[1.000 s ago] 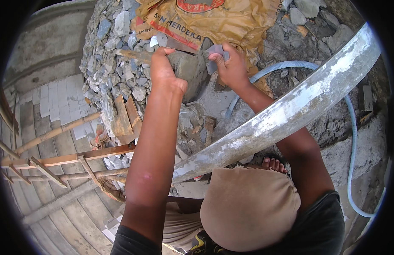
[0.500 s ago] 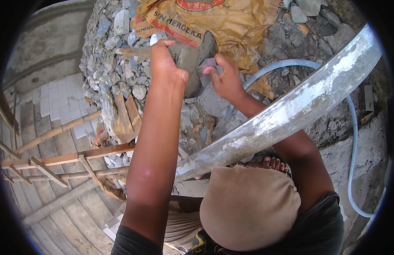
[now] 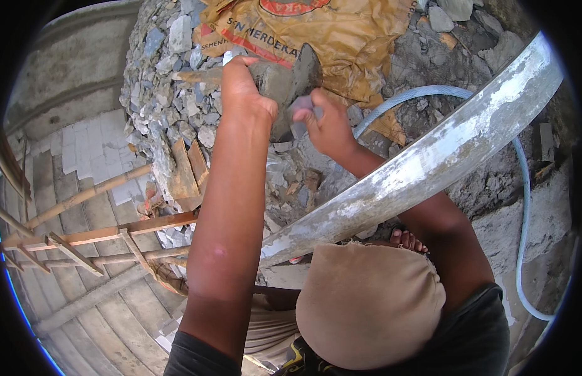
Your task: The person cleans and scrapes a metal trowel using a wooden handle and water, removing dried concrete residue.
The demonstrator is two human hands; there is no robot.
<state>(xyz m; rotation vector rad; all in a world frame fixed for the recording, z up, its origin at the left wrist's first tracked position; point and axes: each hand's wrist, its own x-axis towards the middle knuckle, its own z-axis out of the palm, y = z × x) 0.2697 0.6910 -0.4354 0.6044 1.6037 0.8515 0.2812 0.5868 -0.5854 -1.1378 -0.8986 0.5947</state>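
Note:
My left hand (image 3: 244,91) is closed, its thumb lying over the near-left edge of a cement-grey, block-like lump (image 3: 273,88). Its other fingers are hidden. A wooden stick (image 3: 198,76) emerges on the hand's left, in line with the lump; whether they are one piece I cannot tell. A flat, darker grey face (image 3: 308,69) forms the lump's right side. Just right of it, my right hand (image 3: 332,125) pinches a pale grey, flat-sided piece (image 3: 300,111) between thumb and fingers. That piece is smeared by motion and close to the lump; contact is unclear.
A crumpled brown cement bag (image 3: 347,47) lies beyond my hands, beside a pile of broken stone (image 3: 178,37). A long, curved, grey-white bar (image 3: 416,160) crosses above my right forearm. A pale blue hose (image 3: 523,207) loops at the right. Wooden framing (image 3: 109,232) stands at the left.
My right hand has shifted a little left and toward me with the pale piece, which is now blurred. My left hand and the grey lump stay almost where they were.

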